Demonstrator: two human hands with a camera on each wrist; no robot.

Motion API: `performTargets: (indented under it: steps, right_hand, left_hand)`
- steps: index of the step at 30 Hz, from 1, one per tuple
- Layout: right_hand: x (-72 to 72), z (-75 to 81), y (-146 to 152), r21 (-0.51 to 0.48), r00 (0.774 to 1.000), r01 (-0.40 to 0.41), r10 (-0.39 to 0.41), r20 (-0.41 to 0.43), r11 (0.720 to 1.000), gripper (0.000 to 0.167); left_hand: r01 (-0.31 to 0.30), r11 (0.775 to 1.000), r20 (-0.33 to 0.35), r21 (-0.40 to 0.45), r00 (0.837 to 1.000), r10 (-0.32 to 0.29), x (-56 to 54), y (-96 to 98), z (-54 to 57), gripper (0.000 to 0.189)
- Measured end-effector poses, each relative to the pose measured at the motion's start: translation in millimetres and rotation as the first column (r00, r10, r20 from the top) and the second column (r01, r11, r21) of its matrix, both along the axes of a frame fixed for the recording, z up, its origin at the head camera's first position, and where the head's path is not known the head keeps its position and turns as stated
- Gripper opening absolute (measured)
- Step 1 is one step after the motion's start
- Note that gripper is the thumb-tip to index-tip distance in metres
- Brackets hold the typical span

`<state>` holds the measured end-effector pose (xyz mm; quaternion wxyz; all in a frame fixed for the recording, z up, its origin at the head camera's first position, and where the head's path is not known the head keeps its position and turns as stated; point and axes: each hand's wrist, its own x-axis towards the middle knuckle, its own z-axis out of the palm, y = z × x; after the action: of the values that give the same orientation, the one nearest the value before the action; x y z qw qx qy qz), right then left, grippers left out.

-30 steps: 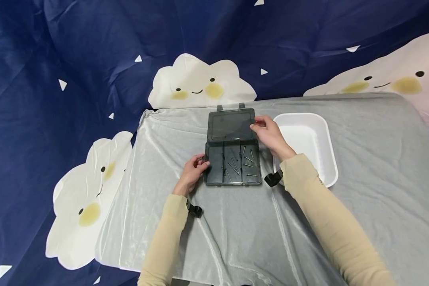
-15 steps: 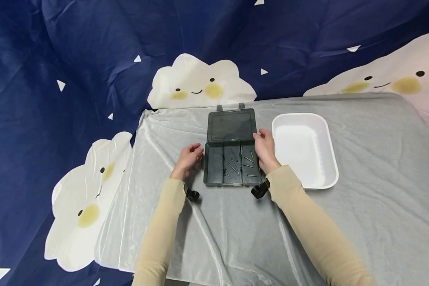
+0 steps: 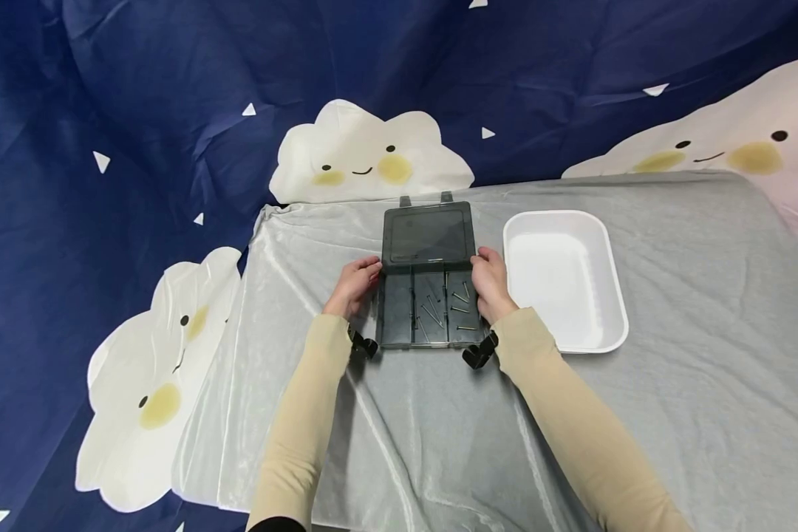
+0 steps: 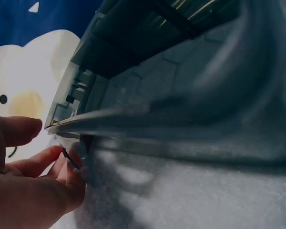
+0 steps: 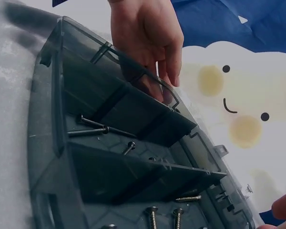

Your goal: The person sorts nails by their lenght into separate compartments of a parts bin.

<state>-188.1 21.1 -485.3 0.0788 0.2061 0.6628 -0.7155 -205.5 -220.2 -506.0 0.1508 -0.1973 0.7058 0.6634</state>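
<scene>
A dark translucent compartment box [image 3: 397, 319] lies on the cloth, its lid [image 3: 428, 235] folded back away from the person. Several screws [image 5: 188, 198] lie in its middle and right compartments; the left compartment holds none. My left hand [image 3: 354, 285] is at the box's left side by the hinge. In the left wrist view, the thumb of the left hand [image 4: 33, 188] stands just off the box corner, with the other fingers below it. At the opposite side, near the hinge, my right hand [image 3: 490, 285] touches the box edge; only its fingertips [image 5: 285, 208] show in the right wrist view.
A white plastic tub [image 3: 564, 343] stands to the right of the box, close to the right hand. Grey cloth [image 3: 439, 436] covers the table. Behind it hangs a dark blue curtain [image 3: 372, 52] with cloud faces.
My right hand has come down from the open lid to the box's right side. My left hand has moved off the box's left side, then back to it farther up near the hinge.
</scene>
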Motion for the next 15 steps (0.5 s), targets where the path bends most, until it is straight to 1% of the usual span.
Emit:
performTargets:
  steps: [5, 11, 15]
  right_hand:
    - [-0.8, -3.2, 2.6, -0.007, 0.999, -0.020, 0.020, 0.027, 1.000, 0.048]
    - [-0.7, -5.6, 4.6, -0.005, 0.999, -0.038, 0.038, 0.034, 0.999, 0.048]
    - [-1.2, -5.8, 5.4, -0.047, 0.998, -0.044, 0.046, 0.043, 0.998, 0.048]
  left_hand:
    - [0.033, 0.999, -0.007, -0.029, 0.999, -0.033, -0.9, 0.5, 0.3, 0.041]
    - [0.040, 0.999, -0.021, 0.005, 0.999, -0.040, -1.6, -0.2, -0.3, 0.043]
    - [0.041, 0.999, -0.023, 0.001, 0.999, -0.041, -2.6, 0.2, -0.6, 0.043]
